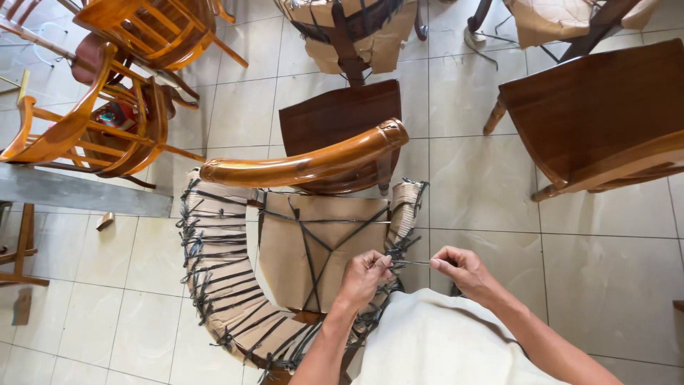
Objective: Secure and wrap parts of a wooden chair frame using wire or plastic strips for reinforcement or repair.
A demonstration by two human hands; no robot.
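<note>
Both hands pull a black cord taut over a paper-wrapped chair.
Left hand point(365, 274) and right hand point(456, 265) each pinch the black cord point(412, 263), stretched between their closed fingertips, near the wrapped chair point(299, 249)'s right edge; bare wooden chairs point(598, 114) stand farther off.

Both hands are up by the wrapped chair point(285, 249), left hand point(363, 274) and right hand point(459, 267) pinching a taut black strap point(412, 263) between them. Chair's bundled in brown cardboard and black ties, with bare wooden chairs point(598, 117) standing around on the tiled floor point(605, 285)
</note>
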